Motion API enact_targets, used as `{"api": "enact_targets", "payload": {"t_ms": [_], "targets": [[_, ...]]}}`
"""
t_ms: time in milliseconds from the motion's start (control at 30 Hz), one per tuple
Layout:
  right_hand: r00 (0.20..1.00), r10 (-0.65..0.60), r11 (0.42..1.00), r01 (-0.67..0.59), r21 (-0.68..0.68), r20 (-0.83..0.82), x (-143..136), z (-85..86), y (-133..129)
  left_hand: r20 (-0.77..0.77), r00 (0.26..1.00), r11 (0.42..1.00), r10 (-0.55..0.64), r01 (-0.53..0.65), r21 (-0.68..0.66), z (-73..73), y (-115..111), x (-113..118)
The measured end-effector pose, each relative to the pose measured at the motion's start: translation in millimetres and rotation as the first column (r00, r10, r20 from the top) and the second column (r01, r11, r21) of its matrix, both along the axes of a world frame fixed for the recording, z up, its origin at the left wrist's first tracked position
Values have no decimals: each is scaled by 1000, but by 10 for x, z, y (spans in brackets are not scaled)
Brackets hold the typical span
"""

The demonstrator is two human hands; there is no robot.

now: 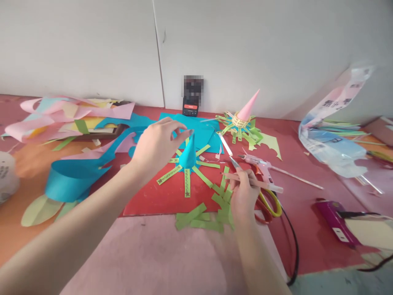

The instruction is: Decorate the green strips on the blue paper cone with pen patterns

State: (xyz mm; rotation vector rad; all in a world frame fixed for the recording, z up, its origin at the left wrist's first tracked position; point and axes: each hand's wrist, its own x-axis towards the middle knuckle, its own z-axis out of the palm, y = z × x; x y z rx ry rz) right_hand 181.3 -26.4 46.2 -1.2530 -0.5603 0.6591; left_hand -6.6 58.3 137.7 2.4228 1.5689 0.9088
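Observation:
A blue paper cone (188, 155) stands upright amid a ring of green paper strips (187, 184), some marked with dark stars and loops. My left hand (161, 137) reaches in from the left, its thumb and finger closed at the cone's tip. Between the fingers of my right hand (243, 196) is a slim brownish pen (264, 183), its point toward the strips. Loose green paper pieces (199, 217) lie left of that hand. Scissors with yellow and orange handles (274, 205) lie just beyond it, partly hidden.
A pink cone ornament (249, 105) stands at the back, near a glue gun (260, 164). Against the wall leans a phone (190, 107). Paper scraps (67, 119) pile up at left; a purple power strip (336, 223) and a plastic bag (331, 143) lie at right.

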Motion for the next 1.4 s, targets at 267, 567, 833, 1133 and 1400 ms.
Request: {"api": "enact_targets", "payload": {"t_ms": [267, 567, 833, 1133, 1400], "targets": [[999, 1, 1000, -1, 2, -43, 18, 0, -33, 45, 999, 996, -17, 21, -90, -111, 199, 236], [995, 1, 1000, 0, 13, -100, 31, -10, -29, -16, 1000, 992, -8, 6, -126, -36, 190, 235], [994, 0, 999, 5, 41, -114, 33, -11, -9, -102, 994, 997, -38, 30, -76, -100, 234, 204], [985, 35, 998, -26, 54, -170, 62, -37, -20, 48, 998, 994, -46, 41, 106, 131, 268, 95], [973, 63, 998, -58, 26, -222, 77, -84, -11, -45, 996, 996, -77, 75, -54, 152, 170, 161]]}}
